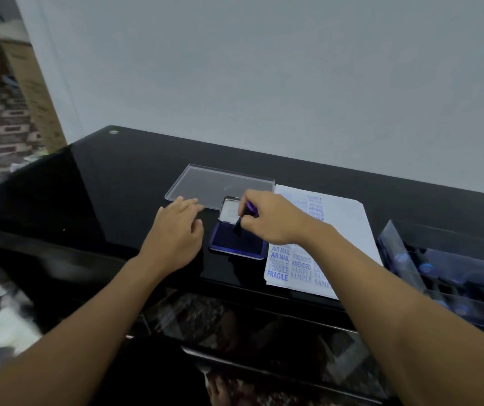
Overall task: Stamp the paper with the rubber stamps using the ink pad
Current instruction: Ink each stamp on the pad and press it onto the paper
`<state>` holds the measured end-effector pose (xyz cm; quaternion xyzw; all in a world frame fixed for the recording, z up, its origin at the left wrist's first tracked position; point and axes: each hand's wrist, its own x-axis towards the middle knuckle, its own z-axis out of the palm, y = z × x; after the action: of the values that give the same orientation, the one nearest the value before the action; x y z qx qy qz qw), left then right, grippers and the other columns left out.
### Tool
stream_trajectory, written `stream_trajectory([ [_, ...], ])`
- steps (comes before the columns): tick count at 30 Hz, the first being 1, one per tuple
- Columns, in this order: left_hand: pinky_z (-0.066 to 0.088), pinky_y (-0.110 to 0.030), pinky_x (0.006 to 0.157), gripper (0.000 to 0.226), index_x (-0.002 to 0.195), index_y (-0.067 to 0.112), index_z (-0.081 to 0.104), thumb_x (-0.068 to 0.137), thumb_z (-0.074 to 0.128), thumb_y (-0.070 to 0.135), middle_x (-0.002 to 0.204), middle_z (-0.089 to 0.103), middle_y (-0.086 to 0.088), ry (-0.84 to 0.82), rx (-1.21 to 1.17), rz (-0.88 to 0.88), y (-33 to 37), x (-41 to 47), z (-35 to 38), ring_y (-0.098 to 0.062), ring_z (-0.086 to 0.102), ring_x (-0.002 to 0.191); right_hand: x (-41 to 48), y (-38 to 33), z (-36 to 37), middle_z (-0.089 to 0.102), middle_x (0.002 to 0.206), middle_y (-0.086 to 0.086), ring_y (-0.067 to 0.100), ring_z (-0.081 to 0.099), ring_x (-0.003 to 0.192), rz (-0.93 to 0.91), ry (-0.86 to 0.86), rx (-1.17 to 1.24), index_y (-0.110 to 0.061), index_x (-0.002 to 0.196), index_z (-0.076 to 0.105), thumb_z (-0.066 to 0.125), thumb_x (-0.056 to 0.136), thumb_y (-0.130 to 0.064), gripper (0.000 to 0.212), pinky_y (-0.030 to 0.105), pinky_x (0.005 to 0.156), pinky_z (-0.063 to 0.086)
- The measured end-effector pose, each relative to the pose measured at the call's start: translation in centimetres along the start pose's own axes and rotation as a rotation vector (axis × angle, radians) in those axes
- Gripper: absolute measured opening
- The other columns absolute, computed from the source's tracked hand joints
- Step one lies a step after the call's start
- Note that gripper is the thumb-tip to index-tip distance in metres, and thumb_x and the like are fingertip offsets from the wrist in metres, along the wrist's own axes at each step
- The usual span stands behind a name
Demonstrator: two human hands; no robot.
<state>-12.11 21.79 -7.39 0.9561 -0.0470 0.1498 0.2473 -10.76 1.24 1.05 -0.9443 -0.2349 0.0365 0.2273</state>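
A blue ink pad (229, 244) lies open on the black table (103, 186), its metal lid (229, 210) raised at the back. My right hand (276, 219) pinches a small purple rubber stamp (245, 218) and holds it down over the pad. My left hand (176, 232) rests flat on the table just left of the pad, fingers relaxed. To the right lies a stack of white paper (349, 224) carrying several blue prints such as AIR MAIL, FRAGILE, AMENDED and SAMPLE; my right forearm covers part of it.
A clear plastic lid (205, 183) lies flat behind the pad. At the right edge stands a clear plastic box (454, 276) holding several blue-handled stamps. A grey wall runs close behind the table. The table's glossy front edge is near my body.
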Motion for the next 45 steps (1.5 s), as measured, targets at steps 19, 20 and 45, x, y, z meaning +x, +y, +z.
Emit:
stream_trajectory([
  [19, 0.017, -0.046, 0.122, 0.044, 0.143, 0.021, 0.048, 0.101, 0.034, 0.026, 0.156, 0.038, 0.002, -0.069, 0.135, -0.006, -0.7, -0.7, 1.4, -0.016, 0.030, 0.145, 2.6, -0.7, 2.7, 0.059, 0.088, -0.003, 0.020, 0.055, 0.083, -0.087, -0.112, -0.128, -0.021, 0.096, 0.056, 0.058, 0.091, -0.027, 0.007, 0.032, 0.070, 0.040],
  [20, 0.017, -0.046, 0.121, 0.044, 0.143, 0.021, 0.048, 0.101, 0.034, 0.026, 0.155, 0.039, 0.003, -0.069, 0.137, -0.007, -0.7, -0.7, 1.4, -0.016, 0.030, 0.145, 2.5, -0.8, 2.7, 0.058, 0.088, -0.003, 0.021, 0.054, 0.083, -0.089, -0.118, -0.135, -0.020, 0.098, 0.056, 0.057, 0.092, -0.026, 0.009, 0.032, 0.071, 0.039],
  [45, 0.023, -0.047, 0.117, 0.041, 0.135, 0.022, 0.053, 0.099, 0.035, 0.024, 0.146, 0.046, 0.007, -0.042, 0.168, 0.006, -0.9, -0.6, 1.7, -0.014, 0.039, 0.138, 4.1, -2.2, 5.5, 0.052, 0.092, 0.012, 0.034, 0.053, 0.085, -0.041, 0.006, -0.215, -0.020, 0.089, 0.037, 0.045, 0.094, -0.026, 0.011, 0.037, 0.068, 0.040],
])
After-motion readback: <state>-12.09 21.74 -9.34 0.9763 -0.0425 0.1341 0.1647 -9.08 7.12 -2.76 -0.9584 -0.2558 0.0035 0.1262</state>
